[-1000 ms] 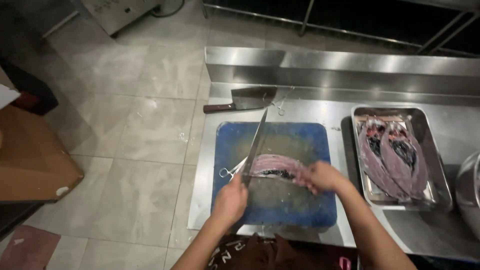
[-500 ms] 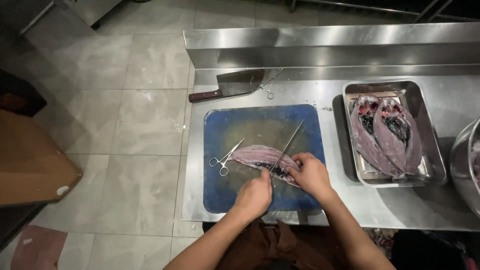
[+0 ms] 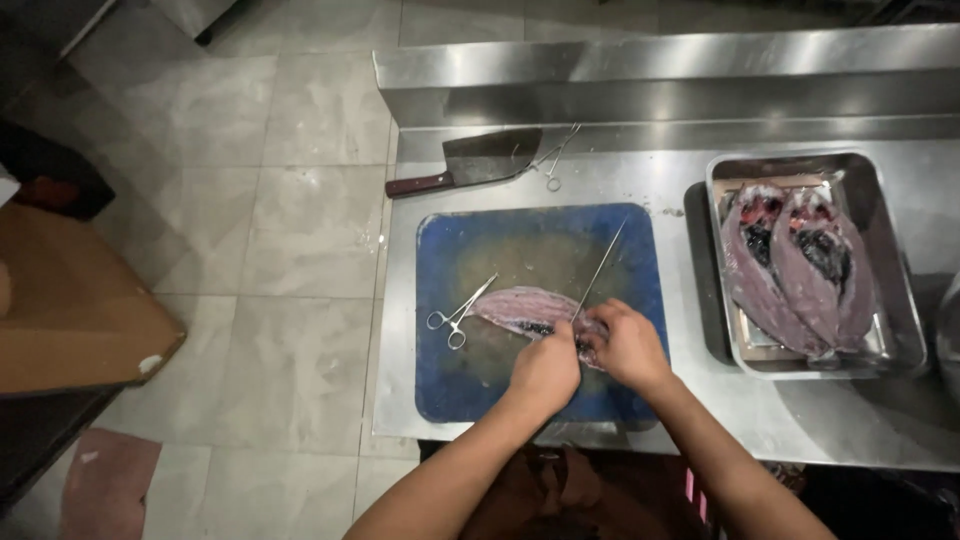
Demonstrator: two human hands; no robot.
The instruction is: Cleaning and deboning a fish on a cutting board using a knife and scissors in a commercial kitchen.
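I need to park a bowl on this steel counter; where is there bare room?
Bare steel lies between the cleaver and the metal tray, and in front of that tray. The blue cutting board is crowded: fish fillet, forceps, left hand, right hand.

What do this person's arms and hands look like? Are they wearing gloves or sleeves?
No gloves and no sleeves show: the left hand and right hand are bare, and both forearms are uncovered right down to the picture's lower edge. No watch, ring or bracelet is visible. Below the arms there is a dark brown garment with a lighter pattern.
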